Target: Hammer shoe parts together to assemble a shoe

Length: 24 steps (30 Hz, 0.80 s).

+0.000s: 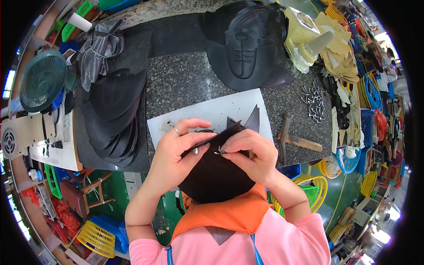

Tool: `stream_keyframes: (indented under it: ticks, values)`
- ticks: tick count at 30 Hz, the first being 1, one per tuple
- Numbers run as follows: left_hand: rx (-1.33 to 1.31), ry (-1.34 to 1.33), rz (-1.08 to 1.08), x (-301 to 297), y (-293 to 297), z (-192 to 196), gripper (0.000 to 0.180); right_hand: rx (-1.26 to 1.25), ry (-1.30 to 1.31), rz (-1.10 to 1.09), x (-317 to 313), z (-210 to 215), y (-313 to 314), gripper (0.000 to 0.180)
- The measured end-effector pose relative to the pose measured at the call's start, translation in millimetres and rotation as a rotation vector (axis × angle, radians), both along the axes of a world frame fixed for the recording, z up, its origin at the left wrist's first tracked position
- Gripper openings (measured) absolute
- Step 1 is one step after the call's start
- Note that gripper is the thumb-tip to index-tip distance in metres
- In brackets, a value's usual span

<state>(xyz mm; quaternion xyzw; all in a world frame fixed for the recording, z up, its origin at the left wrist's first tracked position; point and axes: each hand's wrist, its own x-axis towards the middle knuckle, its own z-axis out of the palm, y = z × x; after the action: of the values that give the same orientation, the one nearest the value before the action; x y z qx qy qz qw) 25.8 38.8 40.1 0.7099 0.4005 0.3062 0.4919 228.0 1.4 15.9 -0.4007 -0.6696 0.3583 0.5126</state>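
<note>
Above the table's near edge, both hands are at a black, leather-like sheet piece (216, 181) with pointed tips at its upper right. My left hand (170, 154) grips its upper left edge between thumb and fingers, the index finger raised; a ring is on one finger. A small silvery spot shows at the left thumb tip; I cannot tell if it is a metal part. My right hand (254, 154) pinches a small shiny metal piece (218, 152) against the black surface. Under the hands lies a white sheet (190, 115) with dark specks.
Stacked black pieces (112, 119) lie left, moulded black pieces (243, 48) at the back. Right on the speckled stone tabletop (176, 79) are scattered small metal parts (313, 101) and a wooden-handled hammer (300, 142). A whitish bottle (316, 46) stands back right; a green fan (43, 80) far left.
</note>
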Motion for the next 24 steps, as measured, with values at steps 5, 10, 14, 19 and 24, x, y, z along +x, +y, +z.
stream_keyframes:
  ticks: [5,10,14,19,24]
  values:
    - [-0.332,-0.239,0.003,-2,-7,6,0.020,0.035,0.058,0.039,1,7,4,0.022]
    - [-0.247,-0.178,-0.062,-4,-7,8,0.020,-0.005,0.068,0.117,5,11,4,0.021]
    - [-0.193,-0.165,-0.066,-2,-7,9,0.020,-0.063,0.081,0.026,4,12,1,0.021]
    - [-0.131,-0.207,-0.079,1,-8,9,0.022,-0.079,0.120,-0.044,3,8,-5,0.022]
    - [-0.095,-0.204,-0.056,9,-11,10,0.024,-0.008,0.064,-0.005,6,12,-4,0.022]
